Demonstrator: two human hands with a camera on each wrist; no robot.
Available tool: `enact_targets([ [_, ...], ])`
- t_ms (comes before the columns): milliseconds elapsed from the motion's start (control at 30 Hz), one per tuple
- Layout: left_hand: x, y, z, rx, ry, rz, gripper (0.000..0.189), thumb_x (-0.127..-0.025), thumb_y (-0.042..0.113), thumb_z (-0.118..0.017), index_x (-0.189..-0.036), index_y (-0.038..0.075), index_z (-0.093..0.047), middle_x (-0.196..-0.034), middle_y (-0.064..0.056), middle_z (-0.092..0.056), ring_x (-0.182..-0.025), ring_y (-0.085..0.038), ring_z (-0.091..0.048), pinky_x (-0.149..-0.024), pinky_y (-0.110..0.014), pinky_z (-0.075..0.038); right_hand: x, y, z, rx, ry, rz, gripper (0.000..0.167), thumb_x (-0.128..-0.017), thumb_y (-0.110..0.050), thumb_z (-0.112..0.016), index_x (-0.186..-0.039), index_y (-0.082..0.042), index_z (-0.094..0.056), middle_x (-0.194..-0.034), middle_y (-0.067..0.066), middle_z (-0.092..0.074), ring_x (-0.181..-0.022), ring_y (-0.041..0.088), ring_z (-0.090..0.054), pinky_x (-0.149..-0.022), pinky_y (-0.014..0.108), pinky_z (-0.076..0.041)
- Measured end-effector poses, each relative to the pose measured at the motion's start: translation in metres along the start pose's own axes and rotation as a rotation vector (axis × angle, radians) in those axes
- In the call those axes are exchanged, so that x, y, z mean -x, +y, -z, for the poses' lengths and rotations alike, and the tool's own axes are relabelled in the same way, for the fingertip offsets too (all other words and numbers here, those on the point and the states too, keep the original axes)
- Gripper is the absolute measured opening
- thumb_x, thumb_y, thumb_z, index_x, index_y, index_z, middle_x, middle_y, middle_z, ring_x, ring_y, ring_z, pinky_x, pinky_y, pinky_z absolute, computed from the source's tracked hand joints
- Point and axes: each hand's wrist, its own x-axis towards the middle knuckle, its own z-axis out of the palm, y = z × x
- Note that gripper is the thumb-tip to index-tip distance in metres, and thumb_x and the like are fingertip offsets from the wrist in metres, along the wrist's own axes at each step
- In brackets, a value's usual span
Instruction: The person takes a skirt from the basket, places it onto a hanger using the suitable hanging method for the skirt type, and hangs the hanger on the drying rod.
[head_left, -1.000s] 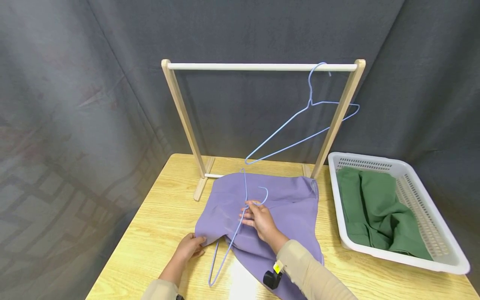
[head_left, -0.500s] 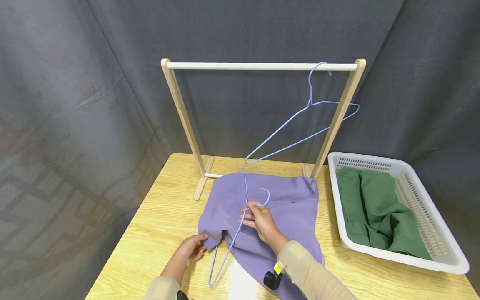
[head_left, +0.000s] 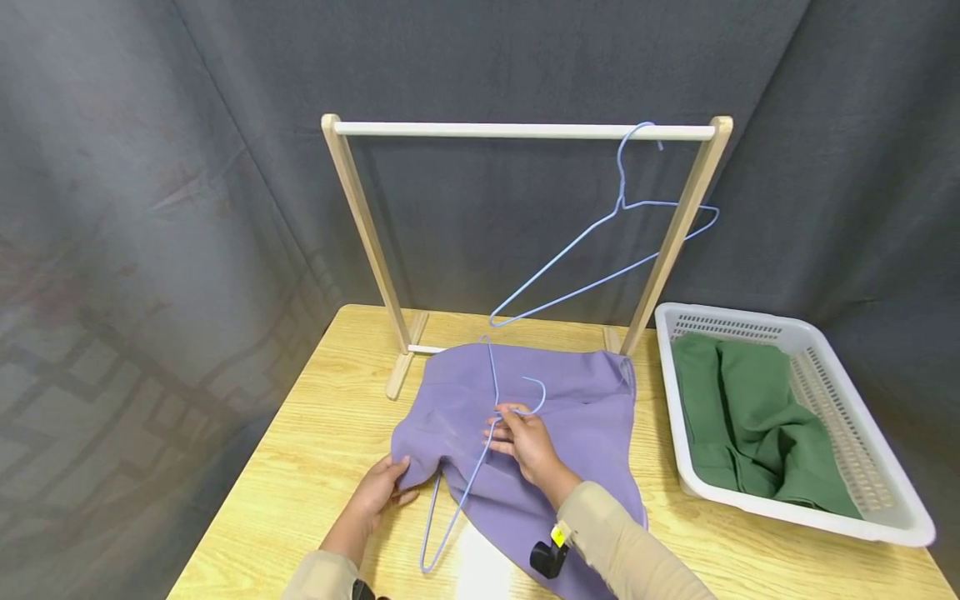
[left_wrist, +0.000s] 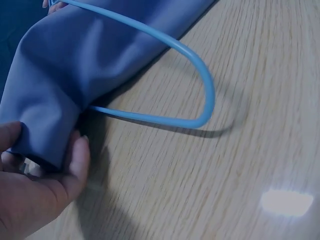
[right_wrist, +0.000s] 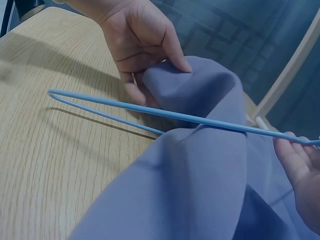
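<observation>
A purple garment (head_left: 585,442) lies spread and rumpled on the table, running through a light blue wire hanger (left_wrist: 209,90). One arm of the hanger passes over the cloth, and its lower bar goes beneath the fold. My right hand (head_left: 531,450) pinches the hanger by its neck, just below the hook. At the near left edge of the cloth, my left hand (head_left: 378,493) grips a corner, thumb on top and fingers underneath. The right wrist view shows that corner lifted in a fold. The hanger's rounded left end sticks out past the cloth over bare wood.
A wooden rack (head_left: 360,212) with a white rail (head_left: 480,130) stands behind the garment. Another blue hanger (head_left: 558,258) hangs at the rail's right end. On the right sits a white basket (head_left: 892,467) holding green cloth (head_left: 750,400). Grey curtains surround the table.
The left hand has shifted its hold on the cloth corner, its thumb now on top, and the edge has bunched up. The hanger's hook has tipped slightly right in the right hand.
</observation>
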Motion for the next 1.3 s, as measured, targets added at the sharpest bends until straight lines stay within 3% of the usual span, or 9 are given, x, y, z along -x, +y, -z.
enact_targets([
  [133, -0.001, 0.003, -0.001, 0.021, 0.003, -0.051, 0.048, -0.090, 0.028, -0.044, -0.121, -0.008, -0.037, -0.086, -0.005, -0.055, -0.075, -0.014, -0.054, -0.072, -0.035, -0.047, -0.001, 0.002, 0.001, -0.006, 0.011, -0.001, 0.027, -0.090, -0.011, -0.044, -0.105, 0.011, -0.041, -0.083, 0.015, -0.056, -0.070, 0.021, -0.059, -0.065, 0.037, -0.049],
  [300, -0.001, 0.008, -0.001, -0.057, 0.054, -0.106, 0.042, -0.091, 0.027, -0.044, -0.115, -0.007, -0.044, -0.086, -0.008, -0.055, -0.073, -0.016, -0.055, -0.068, -0.033, -0.047, -0.002, 0.004, 0.002, 0.000, 0.020, 0.003, 0.026, -0.088, -0.005, -0.043, -0.105, 0.014, -0.040, -0.082, 0.015, -0.057, -0.065, 0.018, -0.059, -0.063, 0.036, -0.050],
  [467, 0.001, 0.013, -0.001, -0.094, 0.055, -0.128, 0.039, -0.091, 0.025, -0.043, -0.113, -0.007, -0.046, -0.087, -0.010, -0.055, -0.073, -0.016, -0.054, -0.066, -0.033, -0.047, -0.001, 0.006, 0.003, 0.013, 0.024, 0.030, 0.023, -0.085, 0.002, -0.045, -0.102, 0.015, -0.039, -0.084, 0.021, -0.056, -0.065, 0.019, -0.060, -0.060, 0.035, -0.050],
  [567, 0.004, 0.016, 0.000, -0.112, 0.047, -0.132, 0.040, -0.091, 0.026, -0.043, -0.114, -0.006, -0.046, -0.093, -0.011, -0.055, -0.079, -0.018, -0.054, -0.070, -0.036, -0.045, -0.001, 0.008, 0.005, 0.037, 0.018, 0.061, 0.020, -0.084, 0.002, -0.047, -0.100, 0.014, -0.042, -0.085, 0.024, -0.056, -0.065, 0.019, -0.060, -0.059, 0.034, -0.050],
  [700, 0.006, 0.021, 0.003, -0.147, 0.056, -0.157, 0.039, -0.090, 0.027, -0.043, -0.109, -0.006, -0.050, -0.100, -0.011, -0.055, -0.093, -0.024, -0.050, -0.085, -0.045, -0.035, -0.003, 0.014, 0.008, 0.092, 0.015, 0.132, 0.015, -0.083, 0.001, -0.047, -0.094, 0.011, -0.044, -0.080, 0.020, -0.056, -0.062, 0.018, -0.060, -0.057, 0.035, -0.050],
  [833, 0.007, 0.027, 0.005, -0.151, 0.046, -0.184, 0.037, -0.090, 0.025, -0.044, -0.106, -0.007, -0.052, -0.100, -0.011, -0.055, -0.097, -0.024, -0.047, -0.090, -0.047, -0.028, -0.018, 0.036, 0.020, 0.129, 0.002, 0.205, 0.012, -0.084, -0.002, -0.046, -0.091, 0.008, -0.045, -0.077, 0.016, -0.055, -0.059, 0.017, -0.059, -0.053, 0.035, -0.050],
  [1000, 0.006, 0.031, 0.006, -0.120, 0.014, -0.193, 0.038, -0.090, 0.023, -0.044, -0.110, -0.008, -0.050, -0.101, -0.012, -0.055, -0.090, -0.018, -0.051, -0.085, -0.037, -0.036, -0.028, 0.048, 0.024, 0.163, 0.069, 0.165, 0.013, -0.082, -0.004, -0.049, -0.090, 0.006, -0.046, -0.076, 0.014, -0.055, -0.056, 0.017, -0.058, -0.052, 0.035, -0.050],
  [1300, 0.007, 0.037, 0.007, -0.058, -0.056, -0.206, 0.038, -0.090, 0.022, -0.043, -0.108, -0.012, -0.048, -0.080, -0.004, -0.058, -0.070, -0.014, -0.055, -0.067, -0.029, -0.045, -0.034, 0.051, 0.024, 0.203, 0.162, 0.191, 0.010, -0.082, 0.000, -0.048, -0.089, 0.007, -0.047, -0.075, 0.016, -0.055, -0.054, 0.019, -0.058, -0.051, 0.035, -0.050],
])
